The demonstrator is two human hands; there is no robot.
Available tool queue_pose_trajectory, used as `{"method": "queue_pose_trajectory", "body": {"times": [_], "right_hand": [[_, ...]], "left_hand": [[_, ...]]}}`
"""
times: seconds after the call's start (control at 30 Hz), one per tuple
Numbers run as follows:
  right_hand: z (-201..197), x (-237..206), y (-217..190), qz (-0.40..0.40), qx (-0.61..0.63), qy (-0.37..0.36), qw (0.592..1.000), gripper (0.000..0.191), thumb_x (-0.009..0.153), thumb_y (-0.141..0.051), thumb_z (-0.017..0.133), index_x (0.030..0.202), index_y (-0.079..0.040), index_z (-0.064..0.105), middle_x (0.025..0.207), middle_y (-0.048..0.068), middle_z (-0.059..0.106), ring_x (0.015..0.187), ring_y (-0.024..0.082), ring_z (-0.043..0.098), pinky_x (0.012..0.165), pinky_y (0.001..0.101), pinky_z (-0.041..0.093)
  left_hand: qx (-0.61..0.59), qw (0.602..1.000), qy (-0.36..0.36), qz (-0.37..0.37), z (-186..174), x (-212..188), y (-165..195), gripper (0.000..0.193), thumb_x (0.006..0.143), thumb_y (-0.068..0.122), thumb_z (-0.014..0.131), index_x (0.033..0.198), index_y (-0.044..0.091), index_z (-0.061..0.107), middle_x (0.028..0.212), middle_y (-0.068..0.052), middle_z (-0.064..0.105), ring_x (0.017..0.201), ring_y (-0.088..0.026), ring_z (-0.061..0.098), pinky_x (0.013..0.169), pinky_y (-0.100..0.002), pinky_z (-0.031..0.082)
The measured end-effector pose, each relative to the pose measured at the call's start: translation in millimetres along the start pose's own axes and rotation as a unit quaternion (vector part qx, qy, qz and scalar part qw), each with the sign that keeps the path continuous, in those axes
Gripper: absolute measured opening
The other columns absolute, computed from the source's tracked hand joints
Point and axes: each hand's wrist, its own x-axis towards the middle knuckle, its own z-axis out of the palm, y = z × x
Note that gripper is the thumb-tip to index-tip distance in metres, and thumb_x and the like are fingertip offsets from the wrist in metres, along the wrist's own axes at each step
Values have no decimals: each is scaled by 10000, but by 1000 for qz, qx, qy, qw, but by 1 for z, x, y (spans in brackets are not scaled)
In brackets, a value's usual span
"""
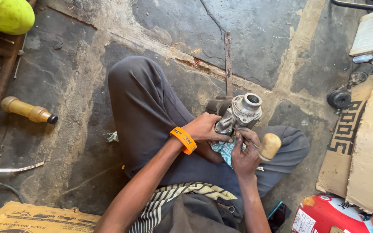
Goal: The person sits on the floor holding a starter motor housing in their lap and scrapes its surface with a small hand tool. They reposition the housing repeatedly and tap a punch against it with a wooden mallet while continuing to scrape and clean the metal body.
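I sit cross-legged on a stone floor with a grey metal housing (241, 113) held over my lap. My left hand (203, 128), with an orange band (183, 140) on its wrist, grips the housing from its left side. Just below the housing, my right hand (244, 153) holds a tool with a rounded wooden handle (269, 146); its thin metal tip points at the underside of the part. A teal patterned cloth (224, 149) lies between both hands on my knee.
A wooden-handled tool (27, 110) lies on the floor at left. A thin metal strip (228, 60) lies ahead. Cardboard sheets (368, 142), a black round part (339, 98) and a red can (333, 215) are at right. A yellow-green object (6, 15) sits top left.
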Motion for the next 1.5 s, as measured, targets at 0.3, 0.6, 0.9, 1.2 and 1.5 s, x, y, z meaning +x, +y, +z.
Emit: {"method": "queue_pose_trajectory", "body": {"times": [0.3,0.6,0.9,1.2,1.5], "right_hand": [[1,-1,6,-18,7,-5,1000,139,1001,138,563,1119,76,524,1187,216,645,1112,238,690,933,298,602],[-2,-2,10,-12,24,-17,1000,118,1005,125,553,1111,78,531,1199,217,631,1140,238,678,969,321,581],[-8,8,-2,2,-24,-26,999,101,992,91,611,1081,77,565,1096,170,669,1027,191,711,891,279,608],[-14,12,-12,64,-48,-23,997,88,975,71,659,1051,50,618,1043,137,733,910,159,739,772,269,584],[-14,9,-9,1,-38,-54,998,126,976,98,630,1090,55,599,1055,136,682,1005,181,706,886,278,588]], "left_hand": [[-17,996,-36,-79,-5,-1,10,546,739,462,850,985,-8,720,763,-147,761,688,-195,753,681,-347,589],[-48,996,-30,-66,-3,-1,8,539,733,459,852,985,1,722,747,-115,753,671,-171,744,646,-330,587],[-9,999,-14,-37,-1,-2,4,540,748,466,861,991,0,733,787,-142,760,707,-204,736,706,-355,583],[-1,1000,-4,-14,0,-3,2,560,737,474,873,994,-2,727,848,-162,765,766,-238,762,748,-374,582],[-20,1000,-2,-1,-1,-3,8,529,744,443,873,1013,7,739,845,-153,768,768,-217,757,747,-362,581]]}}
